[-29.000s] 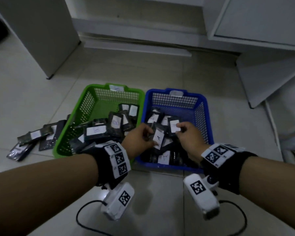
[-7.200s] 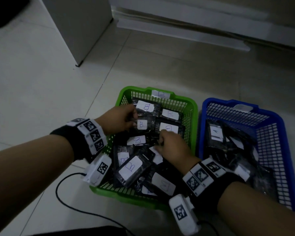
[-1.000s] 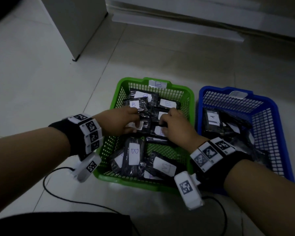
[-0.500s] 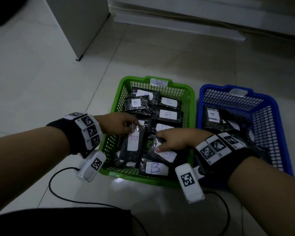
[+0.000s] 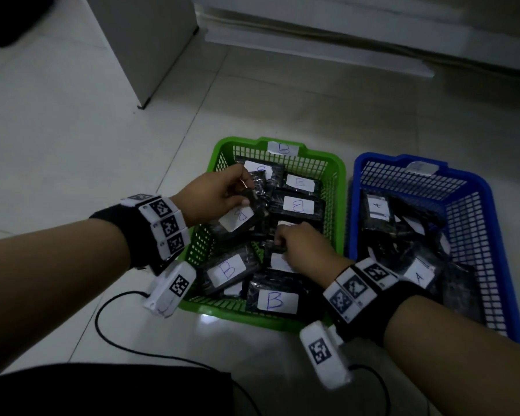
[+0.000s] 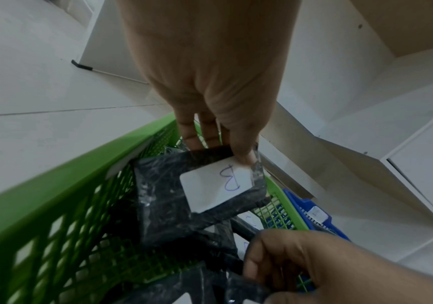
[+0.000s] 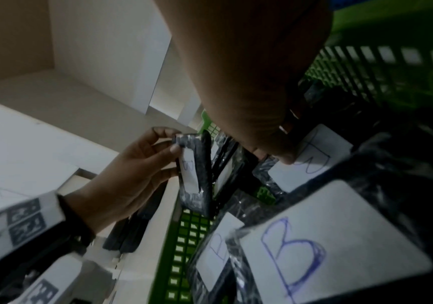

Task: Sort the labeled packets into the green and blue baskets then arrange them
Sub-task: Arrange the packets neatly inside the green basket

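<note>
The green basket [image 5: 219, 148], tagged B, holds several black packets with white B labels. To its right stands the blue basket [image 5: 360, 159], filled with packets labelled A [image 5: 377, 207]. My left hand [image 5: 222, 193] pinches one B packet [image 5: 240, 219] by its top edge and holds it lifted over the basket's left side; the left wrist view shows that packet [image 6: 210, 185] hanging from my thumb and fingers. My right hand [image 5: 300, 247] is down in the middle of the green basket, fingers curled on another B packet [image 5: 278, 261], with the thumb pressing by its label [image 7: 309, 160].
A black cable [image 5: 117, 346] loops over the tiled floor in front of the baskets. A white cabinet [image 5: 144, 40] stands at the back left and a low ledge [image 5: 312, 52] runs along the back. Dark cloth [image 5: 102, 391] fills the bottom left.
My left hand has raised its B packet and carried it toward the back left of the green basket. My right hand has shifted slightly farther in among the middle packets.
</note>
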Tool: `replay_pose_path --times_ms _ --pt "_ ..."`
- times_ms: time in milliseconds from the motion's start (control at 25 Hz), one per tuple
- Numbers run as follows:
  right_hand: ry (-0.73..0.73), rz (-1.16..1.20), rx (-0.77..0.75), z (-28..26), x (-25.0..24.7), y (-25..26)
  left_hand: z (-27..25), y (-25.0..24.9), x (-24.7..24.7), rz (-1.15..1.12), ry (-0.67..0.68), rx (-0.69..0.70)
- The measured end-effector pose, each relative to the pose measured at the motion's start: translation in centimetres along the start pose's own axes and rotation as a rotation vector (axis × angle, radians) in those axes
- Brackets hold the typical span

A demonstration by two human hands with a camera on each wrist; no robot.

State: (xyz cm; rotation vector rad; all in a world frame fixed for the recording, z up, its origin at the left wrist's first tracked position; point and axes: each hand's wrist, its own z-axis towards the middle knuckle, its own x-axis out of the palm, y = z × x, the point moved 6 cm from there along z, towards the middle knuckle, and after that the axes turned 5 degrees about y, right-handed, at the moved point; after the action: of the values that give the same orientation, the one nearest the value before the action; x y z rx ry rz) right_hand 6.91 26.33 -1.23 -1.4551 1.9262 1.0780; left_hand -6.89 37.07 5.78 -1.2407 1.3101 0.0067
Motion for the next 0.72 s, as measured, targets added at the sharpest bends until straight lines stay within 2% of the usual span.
replay_pose_path --times_ms 80,200,280,520,600,720 --pt "-0.080 -0.041 -0.037 0.2 -0.3 0.4 0.0 0.0 0.1 -0.021 -0.005 0.000" --pt "-0.215 0.152 -0.128 -0.1 -1.4 1.9 0.1 0.0 0.4 -0.001 -0.008 -0.006" --pt "-0.143 0.248 -0.167 -0.2 -0.7 3.0 0.0 0.2 0.4 -0.006 -0.036 -0.015" --pt "0.037 0.310 -0.167 -0.1 2.0 4.7 -0.1 0.8 -0.1 -0.034 -0.089 -0.022" --pt "0.005 0.388 -0.146 0.0 1.6 4.7 0.1 0.9 -0.1 -0.032 -0.091 -0.023" --pt "-0.115 0.461 -0.142 0.2 -0.2 4.0 0.2 1.1 -0.1 -0.074 -0.109 -0.029"
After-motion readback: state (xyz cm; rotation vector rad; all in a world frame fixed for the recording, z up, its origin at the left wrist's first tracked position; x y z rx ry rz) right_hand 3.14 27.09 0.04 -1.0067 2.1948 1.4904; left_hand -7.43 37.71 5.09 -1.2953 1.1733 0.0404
